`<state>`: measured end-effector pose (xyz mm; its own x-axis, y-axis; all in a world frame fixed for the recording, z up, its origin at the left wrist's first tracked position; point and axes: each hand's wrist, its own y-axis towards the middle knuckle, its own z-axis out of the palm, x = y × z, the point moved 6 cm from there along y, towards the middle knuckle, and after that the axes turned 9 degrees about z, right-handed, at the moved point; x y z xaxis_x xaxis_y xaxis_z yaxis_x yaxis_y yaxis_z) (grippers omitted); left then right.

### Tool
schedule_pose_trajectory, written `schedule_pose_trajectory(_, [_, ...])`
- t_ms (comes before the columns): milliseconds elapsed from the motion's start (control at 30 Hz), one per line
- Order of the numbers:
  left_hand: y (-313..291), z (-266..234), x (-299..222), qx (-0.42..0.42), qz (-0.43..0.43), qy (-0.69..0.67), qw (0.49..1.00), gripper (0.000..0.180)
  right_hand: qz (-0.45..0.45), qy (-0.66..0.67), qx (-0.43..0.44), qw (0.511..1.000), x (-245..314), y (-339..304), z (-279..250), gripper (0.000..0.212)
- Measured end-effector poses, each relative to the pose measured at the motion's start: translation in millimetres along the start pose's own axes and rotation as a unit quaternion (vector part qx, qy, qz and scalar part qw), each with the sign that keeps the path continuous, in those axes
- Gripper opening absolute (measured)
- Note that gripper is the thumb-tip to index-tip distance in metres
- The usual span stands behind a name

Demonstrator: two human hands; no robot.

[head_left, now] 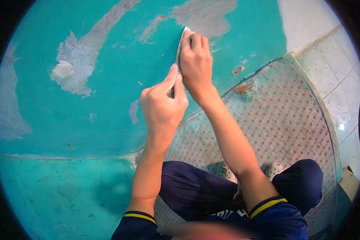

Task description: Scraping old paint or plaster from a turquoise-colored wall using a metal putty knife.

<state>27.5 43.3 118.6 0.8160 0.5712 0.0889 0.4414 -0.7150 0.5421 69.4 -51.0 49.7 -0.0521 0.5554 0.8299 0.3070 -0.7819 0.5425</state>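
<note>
Both my hands are raised in front of a teal painted surface point(120, 80). Between them is a thin, flat piece with a pale edge point(180, 46), seen almost edge-on, so its kind is unclear. My right hand point(197, 62) is closed around its upper part, the fingers curled over it. Lower down, my left hand point(164, 102) pinches the other end between thumb and fingers. The top tip of the piece lies beside a grey filler patch point(206, 16) on the teal surface; whether it touches cannot be told.
Another grey filler streak point(82, 52) with a thick whitish lump point(64, 69) is to the left. Chipped paint point(238, 70) shows near the lower edge. Below spreads a dotted floor covering point(276, 108) under my shoes point(273, 170). White tiles point(342, 92) lie at the right.
</note>
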Motion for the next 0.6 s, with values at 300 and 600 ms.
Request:
schedule_pose_trajectory(300, [17,18,1,-0.021,0.023,-0.036,0.999,0.024,-0.038,-0.065,-0.061,0.995,-10,25,-5,0.038])
schedule_pose_trajectory(600, [16,14,-6,0.009,-0.011,-0.036,0.999,0.024,-0.056,-0.042,-0.056,0.996,-11,21,-9,0.045])
